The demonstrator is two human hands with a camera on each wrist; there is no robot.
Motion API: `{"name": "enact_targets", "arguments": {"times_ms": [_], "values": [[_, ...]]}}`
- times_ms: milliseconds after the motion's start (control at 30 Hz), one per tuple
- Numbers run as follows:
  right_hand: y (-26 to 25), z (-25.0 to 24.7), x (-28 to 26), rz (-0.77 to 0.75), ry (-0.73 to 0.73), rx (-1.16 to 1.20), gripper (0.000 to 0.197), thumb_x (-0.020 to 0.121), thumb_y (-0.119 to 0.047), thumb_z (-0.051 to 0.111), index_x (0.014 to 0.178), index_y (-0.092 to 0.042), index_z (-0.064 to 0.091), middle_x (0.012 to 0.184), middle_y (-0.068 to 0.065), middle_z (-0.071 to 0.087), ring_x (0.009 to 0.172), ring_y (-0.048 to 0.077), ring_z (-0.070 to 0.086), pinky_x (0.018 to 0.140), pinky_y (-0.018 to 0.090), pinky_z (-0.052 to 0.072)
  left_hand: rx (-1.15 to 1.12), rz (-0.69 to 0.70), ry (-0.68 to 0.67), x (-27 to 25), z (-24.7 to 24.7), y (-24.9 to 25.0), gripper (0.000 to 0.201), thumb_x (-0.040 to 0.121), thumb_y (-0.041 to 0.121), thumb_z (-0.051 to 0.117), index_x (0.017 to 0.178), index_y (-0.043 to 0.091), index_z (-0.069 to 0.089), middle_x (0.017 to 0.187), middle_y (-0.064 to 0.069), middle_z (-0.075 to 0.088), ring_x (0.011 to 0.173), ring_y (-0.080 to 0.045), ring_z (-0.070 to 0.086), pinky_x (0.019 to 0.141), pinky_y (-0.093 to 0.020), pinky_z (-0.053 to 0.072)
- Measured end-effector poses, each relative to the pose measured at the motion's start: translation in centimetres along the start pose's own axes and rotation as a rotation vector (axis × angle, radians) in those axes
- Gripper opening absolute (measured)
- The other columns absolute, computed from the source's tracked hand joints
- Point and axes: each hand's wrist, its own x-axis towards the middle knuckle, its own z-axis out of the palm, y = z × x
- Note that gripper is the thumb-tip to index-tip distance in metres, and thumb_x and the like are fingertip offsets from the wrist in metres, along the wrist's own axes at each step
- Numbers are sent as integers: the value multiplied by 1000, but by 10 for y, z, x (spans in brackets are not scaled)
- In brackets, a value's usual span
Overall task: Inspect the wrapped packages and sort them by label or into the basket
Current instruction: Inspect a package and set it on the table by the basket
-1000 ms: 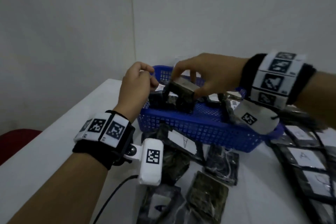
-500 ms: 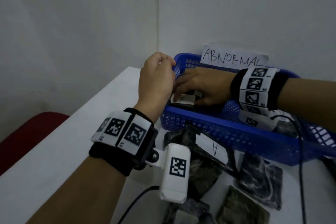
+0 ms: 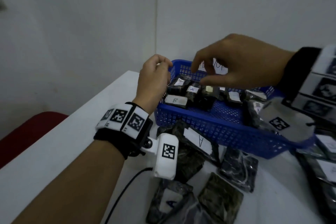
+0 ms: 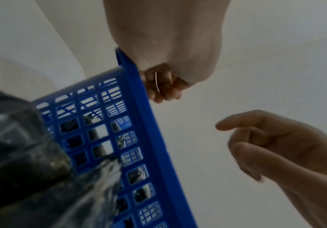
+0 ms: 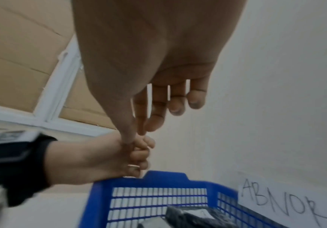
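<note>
A blue mesh basket holds several dark wrapped packages, among them one labelled B, one labelled A and one with a tan patch. My right hand hovers above them with its fingers loosely spread and nothing in it; the right wrist view shows the same empty right hand. My left hand is curled into a fist at the basket's left corner and grips nothing. In the left wrist view its curled fingers sit just beyond the basket rim.
A paper sign reading ABNORMAL stands behind the basket. More wrapped packages lie on the white table in front, one labelled A, and rows of them at the right edge. A red seat is at the left.
My right hand lowered a package into the basket, let it go and rose clear of it, empty. My left hand stayed at the basket's left corner.
</note>
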Motion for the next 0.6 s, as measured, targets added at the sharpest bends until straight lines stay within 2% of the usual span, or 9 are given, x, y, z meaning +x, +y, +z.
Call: {"name": "enact_targets", "arguments": {"times_ms": [100,167,200,300,367,433,467,533,600], "values": [[-35,-5,-34,95,-95,21,36,83,-58,53,110,-39,66,75,-22,62,73,-23,50,62,16,35,156,91,-1,-9,-8,11,15,98,17,48,88,25,56,71,7,60,64,-7,58,57,-21,46],[-53,6,-57,143,-208,15,35,87,-61,53,115,-43,64,79,-24,62,76,-18,53,64,16,40,282,157,22,-20,-18,18,5,96,26,57,92,23,58,78,7,63,70,-9,62,59,-23,46],[-60,14,-68,167,-260,18,36,90,-60,54,121,-44,61,87,-25,65,76,-13,55,69,17,45,349,168,8,-28,-24,21,10,95,31,59,91,22,59,79,7,64,72,-9,62,60,-25,46],[-76,44,-90,263,-386,49,50,96,-58,54,143,-42,45,118,-21,66,85,0,60,88,28,54,610,73,-154,-51,-38,25,27,94,44,60,81,20,61,77,6,64,71,-10,59,61,-29,43],[-81,64,-97,311,-445,73,55,97,-58,52,146,-36,40,126,-11,64,87,8,59,88,30,53,730,-66,-307,-62,-42,24,34,94,48,60,83,16,64,79,1,70,76,-17,67,67,-32,53],[-83,79,-101,345,-433,149,51,98,-56,52,143,-32,43,119,-4,65,87,12,59,86,32,52,742,-154,-368,-71,-40,23,34,93,46,63,85,13,66,82,-4,75,77,-21,73,74,-35,60],[-84,84,-101,358,-404,189,51,98,-54,53,143,-31,44,119,-4,65,88,12,59,87,31,51,767,-153,-369,-73,-38,22,34,92,45,64,85,12,66,82,-5,76,75,-21,74,76,-35,61],[-88,89,-103,369,-358,238,54,99,-52,53,147,-31,43,131,-4,62,96,12,59,93,32,50,822,-136,-376,-81,-33,23,31,90,43,68,84,13,66,82,-4,75,72,-20,75,77,-35,61],[-94,90,-107,373,-325,269,56,99,-50,55,150,-31,41,142,-6,56,105,10,57,100,32,47,785,-133,-371,-90,-29,23,22,88,32,73,79,16,61,86,-6,74,73,-20,75,79,-36,61]]}}
